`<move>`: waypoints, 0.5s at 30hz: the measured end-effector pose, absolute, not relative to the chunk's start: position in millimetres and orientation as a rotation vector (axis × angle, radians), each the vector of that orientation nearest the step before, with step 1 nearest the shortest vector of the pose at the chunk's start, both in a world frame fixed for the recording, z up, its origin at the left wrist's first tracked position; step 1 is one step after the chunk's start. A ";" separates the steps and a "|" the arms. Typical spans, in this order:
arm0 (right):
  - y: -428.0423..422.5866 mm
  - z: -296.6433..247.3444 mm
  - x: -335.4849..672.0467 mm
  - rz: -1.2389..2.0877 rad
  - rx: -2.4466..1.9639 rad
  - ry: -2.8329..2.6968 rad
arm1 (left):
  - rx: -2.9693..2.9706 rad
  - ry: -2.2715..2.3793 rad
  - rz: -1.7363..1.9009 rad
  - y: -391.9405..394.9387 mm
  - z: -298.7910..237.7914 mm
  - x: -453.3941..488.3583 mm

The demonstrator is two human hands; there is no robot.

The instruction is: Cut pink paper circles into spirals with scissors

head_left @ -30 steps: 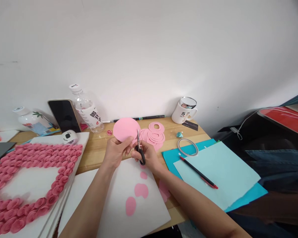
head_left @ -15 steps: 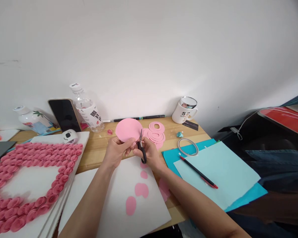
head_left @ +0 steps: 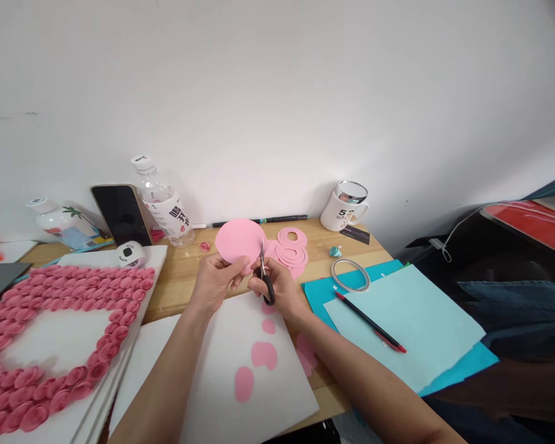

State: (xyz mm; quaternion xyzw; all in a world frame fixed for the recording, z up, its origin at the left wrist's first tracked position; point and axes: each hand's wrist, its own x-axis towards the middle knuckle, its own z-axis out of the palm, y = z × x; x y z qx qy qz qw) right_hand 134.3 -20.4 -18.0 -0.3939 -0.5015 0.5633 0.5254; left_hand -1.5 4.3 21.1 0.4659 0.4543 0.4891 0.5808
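Note:
A round piece of pink paper [head_left: 238,239] is pinched at its lower edge by my left hand [head_left: 217,277]. My right hand [head_left: 280,287] holds black-handled scissors [head_left: 266,283], whose blades point up at the right edge of the paper. Part of the handles is hidden by my fingers. Just right of the blades lie several pink paper rings [head_left: 292,250] on the wooden table. Below my hands, pink paper pieces [head_left: 263,356] rest on a white board [head_left: 222,370].
At left, rolled pink paper flowers [head_left: 74,391] cover a board around a bare white rectangle. A phone [head_left: 120,213], a bottle [head_left: 166,209] and a mug [head_left: 345,206] stand near the wall. A tape roll [head_left: 350,275], blue paper [head_left: 416,320] and a pen [head_left: 367,319] lie at right.
The round pink paper has tilted or turned slightly in my left hand. The scissors and both hands have hardly moved.

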 end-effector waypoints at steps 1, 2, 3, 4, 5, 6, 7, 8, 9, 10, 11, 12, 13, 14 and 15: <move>-20.5 -18.2 134.3 1.348 -0.948 -1.199 | 1.090 1.059 1.147 4.3 21.5 -1.4; -20.5 -18.3 134.3 1.348 -0.954 -1.199 | 1.094 1.057 1.150 4.2 21.8 -1.4; -20.6 -18.4 134.3 1.346 -0.957 -1.200 | 1.098 1.055 1.151 4.0 21.9 -1.4; -20.6 -18.4 134.3 1.343 -0.959 -1.202 | 1.103 1.053 1.151 3.9 22.0 -1.4; -20.7 -18.4 134.2 1.342 -0.959 -1.203 | 1.107 1.051 1.150 3.8 21.9 -1.5; -20.8 -18.4 134.0 1.344 -0.957 -1.204 | 1.108 1.045 1.153 3.8 21.6 -1.7; -20.9 -18.6 133.7 1.347 -0.954 -1.204 | 1.106 1.032 1.159 3.9 21.2 -2.0; -20.9 -19.0 133.3 1.351 -0.951 -1.201 | 1.103 1.016 1.164 4.2 20.7 -2.3; -21.0 -19.7 132.8 1.356 -0.952 -1.197 | 1.097 0.996 1.169 4.5 20.1 -2.6; -21.0 -20.6 132.2 1.361 -0.954 -1.195 | 1.090 0.979 1.171 5.0 19.5 -2.9; -21.0 -21.7 131.6 1.367 -0.958 -1.194 | 1.082 0.968 1.171 5.4 18.9 -3.2; -20.9 -22.8 130.9 1.372 -0.965 -1.197 | 1.076 0.967 1.169 5.8 18.2 -3.4; -20.8 -23.8 130.4 1.378 -0.968 -1.202 | 1.074 0.973 1.168 6.1 17.6 -3.5; -20.7 -24.6 130.0 1.383 -0.968 -1.209 | 1.076 0.984 1.169 6.2 17.1 -3.5; -20.4 -25.2 129.8 1.385 -0.965 -1.214 | 1.081 0.998 1.169 6.2 16.7 -3.4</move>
